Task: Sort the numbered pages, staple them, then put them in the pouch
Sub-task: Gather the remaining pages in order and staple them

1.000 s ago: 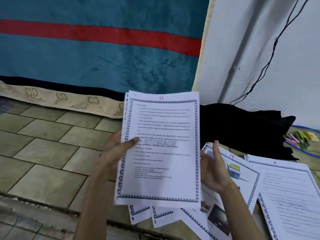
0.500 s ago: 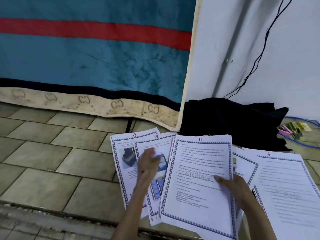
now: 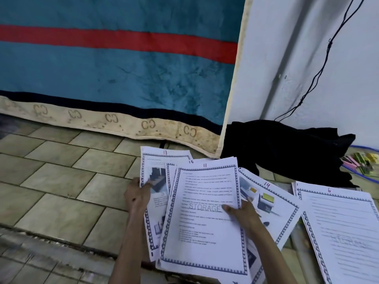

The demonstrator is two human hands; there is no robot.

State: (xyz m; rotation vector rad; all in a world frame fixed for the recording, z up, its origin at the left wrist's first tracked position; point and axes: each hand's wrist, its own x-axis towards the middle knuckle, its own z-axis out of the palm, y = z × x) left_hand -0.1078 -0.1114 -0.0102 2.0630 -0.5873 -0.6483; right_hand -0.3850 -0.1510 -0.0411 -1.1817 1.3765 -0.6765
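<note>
Pages (image 3: 205, 214) are now spreading at lower centre: left hand (image 3: 136, 196) pinching page 13 (image 3: 155, 181), right hand (image 3: 242, 215) gripping the stack's right edge; bare tiles (image 3: 61, 177) are lying left.

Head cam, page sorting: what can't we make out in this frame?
- Page 15: all but its top hidden under page 11.
- Page 6: cut off by the right and bottom edges.
- Sheets beneath page 11: count and numbers hidden by it.
- Body text on every page: too small and blurred to read.
- Colourful items at far right: too small and blurred to identify.
- Pouch, stapler: cannot be picked out.
</note>
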